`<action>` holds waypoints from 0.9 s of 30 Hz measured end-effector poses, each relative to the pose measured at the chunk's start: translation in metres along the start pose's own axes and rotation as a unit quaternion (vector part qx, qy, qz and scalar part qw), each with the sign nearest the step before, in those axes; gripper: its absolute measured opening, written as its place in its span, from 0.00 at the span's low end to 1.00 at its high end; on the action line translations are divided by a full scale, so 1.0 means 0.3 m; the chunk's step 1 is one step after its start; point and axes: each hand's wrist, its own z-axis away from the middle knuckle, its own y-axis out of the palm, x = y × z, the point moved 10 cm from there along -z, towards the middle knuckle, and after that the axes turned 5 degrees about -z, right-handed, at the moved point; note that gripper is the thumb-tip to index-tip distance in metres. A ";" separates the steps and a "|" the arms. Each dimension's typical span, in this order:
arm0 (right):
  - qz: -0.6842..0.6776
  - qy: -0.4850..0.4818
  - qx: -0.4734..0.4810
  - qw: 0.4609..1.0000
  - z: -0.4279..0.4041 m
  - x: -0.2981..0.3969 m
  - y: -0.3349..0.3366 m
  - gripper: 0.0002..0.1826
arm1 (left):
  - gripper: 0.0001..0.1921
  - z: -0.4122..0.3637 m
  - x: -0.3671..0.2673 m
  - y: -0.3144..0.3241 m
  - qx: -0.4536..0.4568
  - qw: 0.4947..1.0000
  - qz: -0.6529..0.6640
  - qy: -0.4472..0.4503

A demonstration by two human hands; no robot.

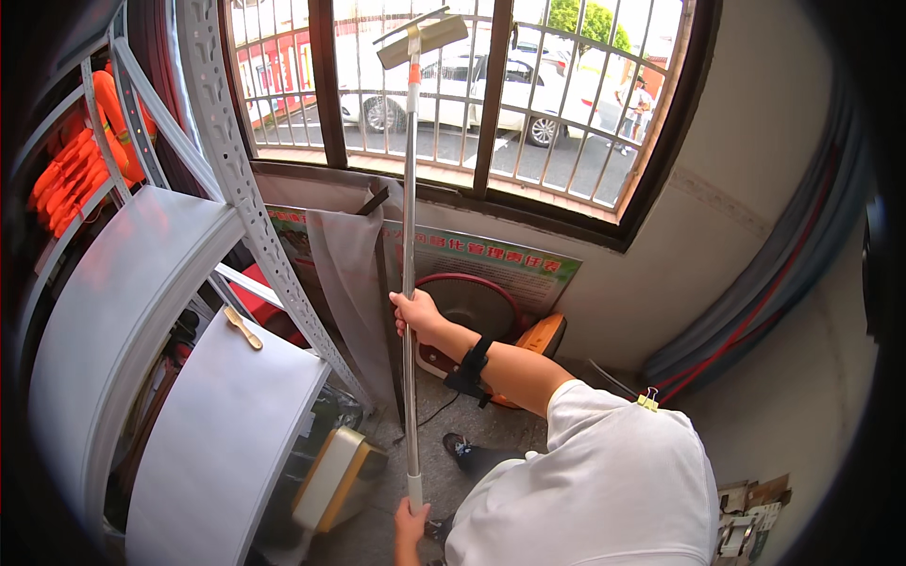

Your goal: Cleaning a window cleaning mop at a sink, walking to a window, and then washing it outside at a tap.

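Observation:
A long metal pole (410,212) with a window squeegee head (425,42) at its top stands nearly upright in the picture. The head is in front of the barred window (488,92); whether it touches the glass I cannot tell. My right hand (417,313) is closed round the middle of the pole, with a black strap (476,359) on that forearm. Lower down, my left hand (412,520) grips the pole's pale bottom end (415,488). A small wooden-handled brush (243,327) lies on a white shelf (233,396) to the left.
Metal shelving (212,106) stands close on the left, with orange vests (71,177) on it. Below the window are a round fan (467,304), a printed board (545,272) and an orange case (541,336). A gauzy curtain (350,269) hangs beside the pole. People (635,106) and cars are outside.

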 end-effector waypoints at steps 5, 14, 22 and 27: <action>-0.018 -0.064 -0.024 0.997 -0.083 0.160 -0.010 0.10 | 0.17 -0.069 -0.002 0.074 0.022 0.999 0.012 0.034; 0.019 -0.059 -0.138 0.988 -0.017 -0.171 -0.240 0.10 | 0.18 0.074 0.178 0.151 0.121 0.980 -0.011 -0.158; 0.079 0.004 -0.167 0.983 0.020 -0.398 -0.251 0.12 | 0.19 0.178 0.497 0.150 0.035 0.995 -0.001 -0.095; 0.067 0.044 -0.199 0.977 0.031 -0.538 -0.345 0.13 | 0.18 0.230 0.554 0.156 0.050 0.988 -0.059 -0.136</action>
